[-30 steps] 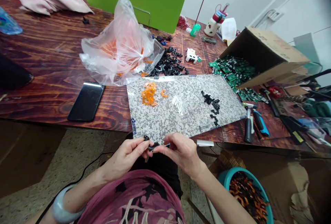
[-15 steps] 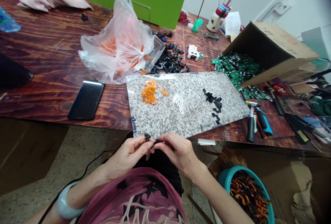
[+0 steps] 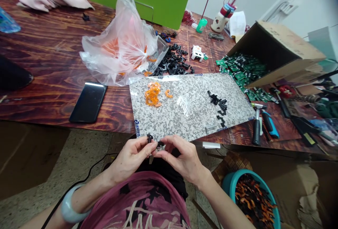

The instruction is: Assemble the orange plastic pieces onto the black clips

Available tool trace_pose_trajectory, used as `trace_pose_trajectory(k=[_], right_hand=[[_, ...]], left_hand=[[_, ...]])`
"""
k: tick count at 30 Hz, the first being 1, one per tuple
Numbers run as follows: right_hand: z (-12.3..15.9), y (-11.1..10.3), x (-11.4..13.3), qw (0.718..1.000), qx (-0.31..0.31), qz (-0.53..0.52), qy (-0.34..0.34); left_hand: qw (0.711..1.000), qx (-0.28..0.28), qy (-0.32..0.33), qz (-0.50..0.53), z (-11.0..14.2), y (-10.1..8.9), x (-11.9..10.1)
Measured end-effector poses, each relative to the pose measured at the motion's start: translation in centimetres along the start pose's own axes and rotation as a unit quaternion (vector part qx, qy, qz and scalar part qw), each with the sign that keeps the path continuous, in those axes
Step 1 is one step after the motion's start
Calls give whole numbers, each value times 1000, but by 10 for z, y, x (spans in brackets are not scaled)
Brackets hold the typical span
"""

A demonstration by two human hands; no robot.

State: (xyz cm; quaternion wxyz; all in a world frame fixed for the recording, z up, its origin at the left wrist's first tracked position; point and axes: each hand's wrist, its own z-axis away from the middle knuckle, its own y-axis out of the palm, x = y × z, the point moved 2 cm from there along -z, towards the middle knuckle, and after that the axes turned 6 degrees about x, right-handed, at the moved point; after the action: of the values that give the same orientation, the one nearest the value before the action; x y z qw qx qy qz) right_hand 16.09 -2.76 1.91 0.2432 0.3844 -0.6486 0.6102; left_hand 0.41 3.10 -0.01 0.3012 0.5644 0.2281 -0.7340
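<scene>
My left hand (image 3: 136, 154) is closed on a small black plastic part (image 3: 149, 138), which sticks up above the fingers. Close against it, my right hand (image 3: 179, 153) pinches another small dark piece (image 3: 160, 145) between thumb and fingers; a pale bit shows beneath it, too small to name. Both hands are just off the near edge of a speckled grey board (image 3: 163, 123). On this board lie orange clip-like parts (image 3: 152, 95), small clear-white pieces (image 3: 182, 105) and black clip-like parts (image 3: 218, 103).
A clear plastic bag (image 3: 118, 45) with orange parts and a phone (image 3: 88, 102) lie left. Black parts (image 3: 174, 60) are heaped behind the board. To the right are a cardboard box (image 3: 285, 53), green circuit boards (image 3: 240, 68) and a hammer (image 3: 256, 127). Below stands a teal bucket (image 3: 232, 183).
The right hand's fingers have closed in beside the left hand, and the piece between them has turned. The black part in my left hand now stands more upright. The view has shifted slightly.
</scene>
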Motion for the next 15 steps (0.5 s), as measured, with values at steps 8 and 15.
trace_pose_trajectory(k=[8,15], right_hand=[[0,-3,-2,999,12,-36,37],[2,-8,9,993,50,-65,84]], left_hand=[[995,30,28,-96,5,2,-1],[968,54,130,-210,12,3,-4]])
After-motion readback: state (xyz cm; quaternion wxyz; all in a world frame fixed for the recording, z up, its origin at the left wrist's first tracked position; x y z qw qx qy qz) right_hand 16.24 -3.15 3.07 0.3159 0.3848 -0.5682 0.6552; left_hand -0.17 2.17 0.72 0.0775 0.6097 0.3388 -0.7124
